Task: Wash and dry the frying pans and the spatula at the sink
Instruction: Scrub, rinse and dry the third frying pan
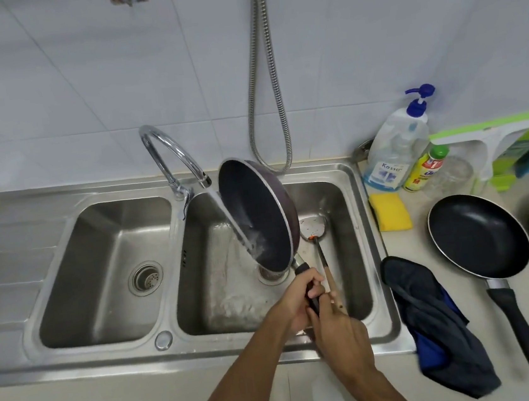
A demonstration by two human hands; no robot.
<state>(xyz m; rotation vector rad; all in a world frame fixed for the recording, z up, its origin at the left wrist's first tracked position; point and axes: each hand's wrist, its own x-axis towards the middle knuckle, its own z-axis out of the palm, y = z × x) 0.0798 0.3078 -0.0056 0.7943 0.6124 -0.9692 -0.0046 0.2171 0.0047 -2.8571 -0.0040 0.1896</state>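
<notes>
While water (232,220) runs, spatula (314,226) behind tilted pan (255,214)

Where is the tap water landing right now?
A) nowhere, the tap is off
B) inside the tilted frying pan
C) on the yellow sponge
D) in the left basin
B: the stream from the faucet strikes the dark inside of the frying pan, tilted over the right basin.

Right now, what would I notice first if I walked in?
A dark round frying pan stands tilted over the right basin of the steel sink, with water from the curved chrome tap splashing into it. Both the left hand and right hand grip its black handle. A second black pan lies on the counter to the right.
</notes>
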